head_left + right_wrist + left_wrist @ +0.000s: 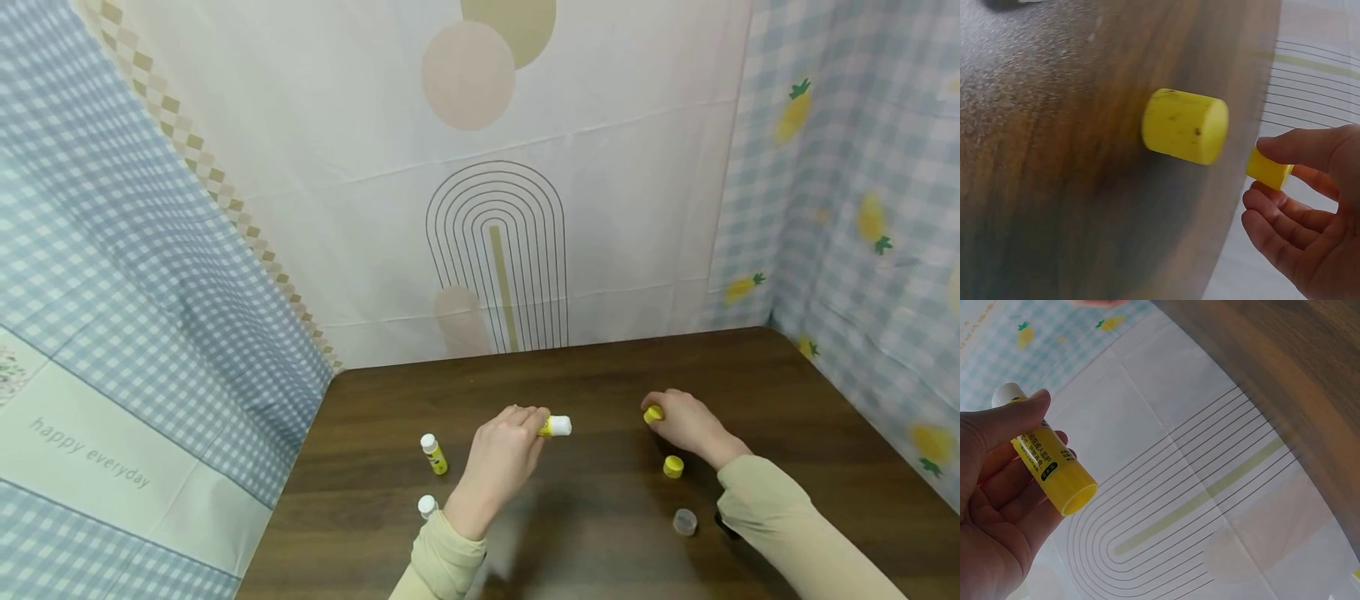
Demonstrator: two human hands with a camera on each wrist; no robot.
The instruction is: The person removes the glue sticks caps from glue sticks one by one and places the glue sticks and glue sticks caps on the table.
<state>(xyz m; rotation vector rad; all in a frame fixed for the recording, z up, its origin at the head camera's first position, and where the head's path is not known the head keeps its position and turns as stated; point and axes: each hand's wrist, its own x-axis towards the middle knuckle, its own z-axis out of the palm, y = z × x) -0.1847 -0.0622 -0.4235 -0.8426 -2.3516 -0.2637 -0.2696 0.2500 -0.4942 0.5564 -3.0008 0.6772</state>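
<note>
My left hand (508, 446) grips a glue stick (1054, 464) with a yellow labelled body and a white end. In the left wrist view the thumb presses along its body, and a yellow open-looking rim faces outward. Over the right part of the table, my right hand (686, 423) pinches a small yellow cap (1267, 169) between thumb and fingers. Just nearer than that hand, another yellow cap (672, 467) stands on the table; it shows large, with dark specks, in the right wrist view.
Left of my left arm stand a yellow glue stick (434, 455) with a white end and a second white-topped one (427, 506), partly hidden by the sleeve. A clear cap (685, 522) sits near my right forearm. Curtains rise behind the wooden table (600, 367).
</note>
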